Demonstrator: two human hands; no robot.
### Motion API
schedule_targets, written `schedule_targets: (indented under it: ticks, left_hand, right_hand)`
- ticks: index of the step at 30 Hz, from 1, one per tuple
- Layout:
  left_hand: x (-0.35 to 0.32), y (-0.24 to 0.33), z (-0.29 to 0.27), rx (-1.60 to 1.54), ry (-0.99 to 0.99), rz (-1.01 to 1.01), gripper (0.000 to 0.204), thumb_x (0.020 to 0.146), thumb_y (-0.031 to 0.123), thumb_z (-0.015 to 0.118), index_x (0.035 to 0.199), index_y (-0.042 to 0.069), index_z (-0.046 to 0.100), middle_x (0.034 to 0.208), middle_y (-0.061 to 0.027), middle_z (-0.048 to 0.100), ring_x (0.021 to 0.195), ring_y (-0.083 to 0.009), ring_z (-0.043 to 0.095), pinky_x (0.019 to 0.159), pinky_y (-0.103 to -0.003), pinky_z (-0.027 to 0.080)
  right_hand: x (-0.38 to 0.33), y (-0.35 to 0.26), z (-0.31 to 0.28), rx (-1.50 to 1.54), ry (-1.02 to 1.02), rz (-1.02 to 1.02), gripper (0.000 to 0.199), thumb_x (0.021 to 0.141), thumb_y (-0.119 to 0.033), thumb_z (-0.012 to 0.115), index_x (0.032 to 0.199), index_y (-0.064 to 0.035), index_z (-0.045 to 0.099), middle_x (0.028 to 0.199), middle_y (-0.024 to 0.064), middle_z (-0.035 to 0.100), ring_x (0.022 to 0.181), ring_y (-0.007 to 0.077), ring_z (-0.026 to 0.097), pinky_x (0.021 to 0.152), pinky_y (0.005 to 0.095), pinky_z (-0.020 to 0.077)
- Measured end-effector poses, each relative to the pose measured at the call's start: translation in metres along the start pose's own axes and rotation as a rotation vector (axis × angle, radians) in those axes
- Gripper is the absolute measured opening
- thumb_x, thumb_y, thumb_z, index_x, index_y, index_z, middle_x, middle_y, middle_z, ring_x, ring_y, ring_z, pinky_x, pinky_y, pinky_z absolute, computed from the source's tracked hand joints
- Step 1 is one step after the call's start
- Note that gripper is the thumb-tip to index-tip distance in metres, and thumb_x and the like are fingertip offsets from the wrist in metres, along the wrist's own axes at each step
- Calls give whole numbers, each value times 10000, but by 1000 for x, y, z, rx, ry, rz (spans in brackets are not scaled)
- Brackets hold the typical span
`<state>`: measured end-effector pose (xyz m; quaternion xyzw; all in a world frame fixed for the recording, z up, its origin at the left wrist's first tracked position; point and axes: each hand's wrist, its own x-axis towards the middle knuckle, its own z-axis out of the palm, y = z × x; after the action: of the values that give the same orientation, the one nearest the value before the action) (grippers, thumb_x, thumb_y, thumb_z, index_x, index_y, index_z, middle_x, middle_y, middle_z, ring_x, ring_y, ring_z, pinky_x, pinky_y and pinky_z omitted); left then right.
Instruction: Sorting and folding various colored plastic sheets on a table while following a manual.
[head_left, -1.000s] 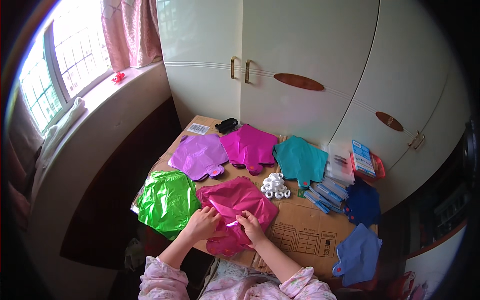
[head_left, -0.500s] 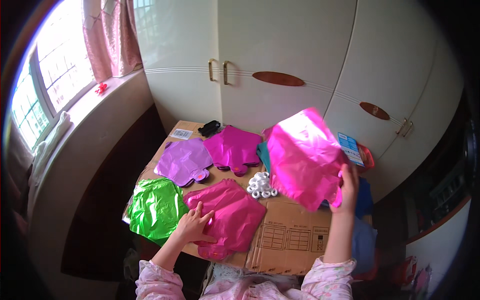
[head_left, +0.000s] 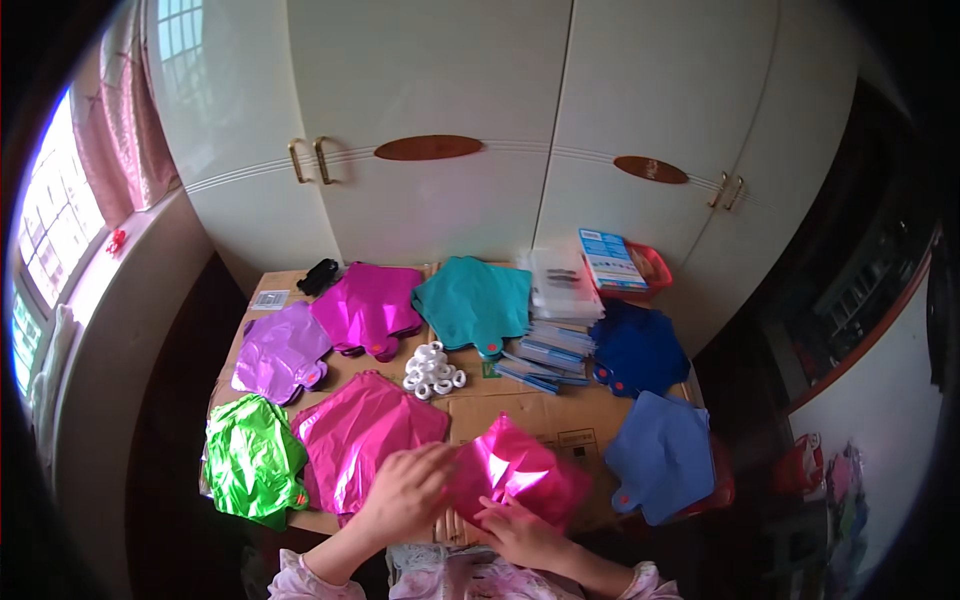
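A shiny pink foil balloon (head_left: 515,465), flat and bent over, is in front of me above the cardboard. My right hand (head_left: 528,535) pinches its near edge between thumb and fingers. At its left edge is my left hand (head_left: 410,490), its fingers bent toward the foil and smeared by motion; whether they grip it I cannot tell. Left of it lies a pile of flat pink foil balloons (head_left: 365,430), partly hidden by my left hand. Behind the hands sits a heap of small white rings (head_left: 432,370).
Flat foil piles ring the cardboard (head_left: 490,410): green (head_left: 255,455), lilac (head_left: 280,350), magenta (head_left: 368,305), teal (head_left: 472,300), dark blue (head_left: 640,345), light blue (head_left: 660,455). Bundled clear packets (head_left: 550,350) lie behind. A red basket (head_left: 650,270) stands before white cabinets (head_left: 430,80).
The pink foil balloon has come down from the right to the middle front, now folded. My left hand has left the pink pile and moved right beside it. The view has turned right.
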<state>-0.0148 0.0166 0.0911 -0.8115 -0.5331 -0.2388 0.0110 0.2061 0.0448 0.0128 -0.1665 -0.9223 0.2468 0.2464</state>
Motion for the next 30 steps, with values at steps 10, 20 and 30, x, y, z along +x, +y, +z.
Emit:
schedule_targets:
  ticks: [10, 20, 30]
  left_hand:
    - [23, -15, 109, 145, -307, 125, 556, 821, 437, 572, 1302, 180, 463, 1351, -157, 427, 1268, -384, 370, 1030, -501, 296]
    - [37, -12, 99, 192, -401, 131, 616, 790, 483, 597, 1289, 148, 464, 1347, -169, 407, 1236, -381, 393, 975, -499, 356]
    - [126, 45, 121, -29, -453, 266, 550, 800, 425, 603, 1215, 74, 523, 1291, -141, 477, 1194, -308, 452, 927, -439, 404]
  right_hand:
    - [-21, 23, -19, -20, -34, 88, 449, 792, -437, 645, 1016, -67, 523, 1063, 94, 597, 1045, 255, 573, 960, 516, 381]
    - [-68, 76, -108, -660, 212, 714, 398, 732, -220, 707, 1044, -18, 564, 1091, 148, 580, 1016, 327, 551, 843, 395, 464]
    - [-90, 105, -93, -482, 399, 730, 118, 751, -108, 647, 807, -8, 618, 798, 135, 640, 720, 318, 618, 650, 392, 508]
